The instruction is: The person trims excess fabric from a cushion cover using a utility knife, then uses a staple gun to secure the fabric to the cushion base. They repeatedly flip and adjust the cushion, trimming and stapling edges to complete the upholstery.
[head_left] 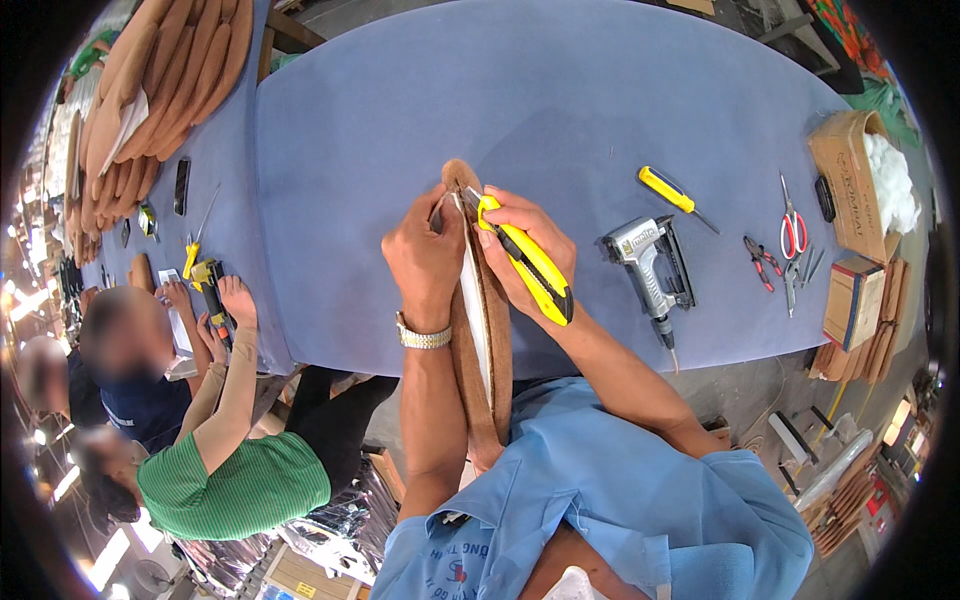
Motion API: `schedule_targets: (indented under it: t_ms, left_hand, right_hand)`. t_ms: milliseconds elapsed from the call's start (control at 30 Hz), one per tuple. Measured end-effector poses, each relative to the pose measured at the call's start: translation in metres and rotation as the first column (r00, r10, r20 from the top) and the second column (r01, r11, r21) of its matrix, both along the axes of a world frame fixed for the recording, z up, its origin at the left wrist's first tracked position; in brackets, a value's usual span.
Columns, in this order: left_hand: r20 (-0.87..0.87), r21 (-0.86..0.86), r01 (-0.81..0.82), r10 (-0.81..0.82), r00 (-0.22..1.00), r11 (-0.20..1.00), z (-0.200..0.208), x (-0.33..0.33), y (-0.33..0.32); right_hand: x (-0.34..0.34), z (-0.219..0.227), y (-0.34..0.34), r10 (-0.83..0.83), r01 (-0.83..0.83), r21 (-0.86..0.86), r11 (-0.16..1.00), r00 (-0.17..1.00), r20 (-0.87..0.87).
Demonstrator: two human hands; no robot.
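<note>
A long, narrow, brown fabric-covered piece (502, 370) lies lengthwise before me, running from the tabletop to my body. Along it runs an open seam with a white strip (474, 310) showing inside. My left hand (425, 250) pinches the fabric near the rounded far end, the fingertips partly hidden. In my right hand (535, 235) is a yellow and black utility knife (535, 268). Its tip is at the seam's edge close to the far end, beside my left fingers. Whether the blade touches the fabric I cannot tell.
On the blue table (400, 100), a staple gun (650, 268), screwdriver (668, 190), pliers (762, 262) and red-handled scissors (793, 230) lie to the right. A carton with white stuffing (855, 180) stands beyond. Brown pieces (170, 80) are piled far left, where co-workers (235, 480) work.
</note>
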State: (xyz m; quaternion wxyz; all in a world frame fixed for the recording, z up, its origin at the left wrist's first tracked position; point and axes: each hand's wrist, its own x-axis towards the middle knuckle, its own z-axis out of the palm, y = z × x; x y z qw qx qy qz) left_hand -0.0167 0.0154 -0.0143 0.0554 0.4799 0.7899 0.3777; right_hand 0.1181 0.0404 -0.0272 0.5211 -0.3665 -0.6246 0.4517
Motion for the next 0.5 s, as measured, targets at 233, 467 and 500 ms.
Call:
schedule_targets:
  t_ms: [233, 467, 500]
  left_hand:
    - [0.051, -0.075, 0.014, -0.01, 0.999, 0.997, 0.003, -0.003, 0.0]
    - [-0.164, 0.01, 0.281, -0.276, 0.947, 0.96, 0.011, -0.02, 0.006]
    - [-0.137, -0.047, 0.261, -0.265, 0.954, 0.964, 0.012, -0.019, 0.006]
  right_hand:
    - [0.0, -0.004, 0.002, 0.029, -0.029, 0.02, 0.999, 0.999, 0.02]
    - [0.002, -0.005, 0.011, 0.059, -0.059, -0.019, 0.998, 0.998, -0.013]
    - [0.002, -0.008, 0.012, 0.065, -0.067, -0.038, 0.997, 0.997, -0.044]
